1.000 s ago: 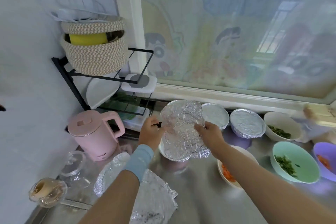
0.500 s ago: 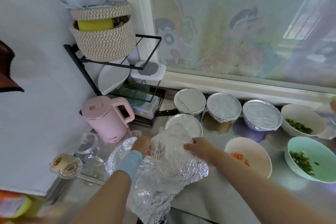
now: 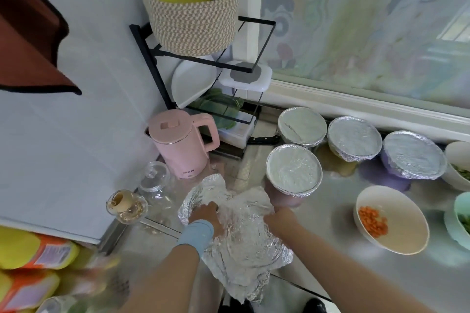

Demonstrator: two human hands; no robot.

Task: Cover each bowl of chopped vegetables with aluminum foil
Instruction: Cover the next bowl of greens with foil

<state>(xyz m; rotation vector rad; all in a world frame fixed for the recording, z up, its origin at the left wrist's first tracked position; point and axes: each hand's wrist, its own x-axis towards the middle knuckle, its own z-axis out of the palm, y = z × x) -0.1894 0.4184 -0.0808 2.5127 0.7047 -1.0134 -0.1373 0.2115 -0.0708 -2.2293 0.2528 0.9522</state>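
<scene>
While the left hand curls its grip on the crumpled foil pile at the near tabletop edge, the right hand touches the pile's right side; its fingers seem hidden, so that grip I cannot tell. Just behind stands a foil-covered bowl; the carrot bowl is uncovered.

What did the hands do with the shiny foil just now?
The left hand and right hand brought the foil sheet down from above the front covered bowl, toward the person and to the counter, still holding it. That bowl, the carrot bowl and the pink kettle stayed put.
</scene>
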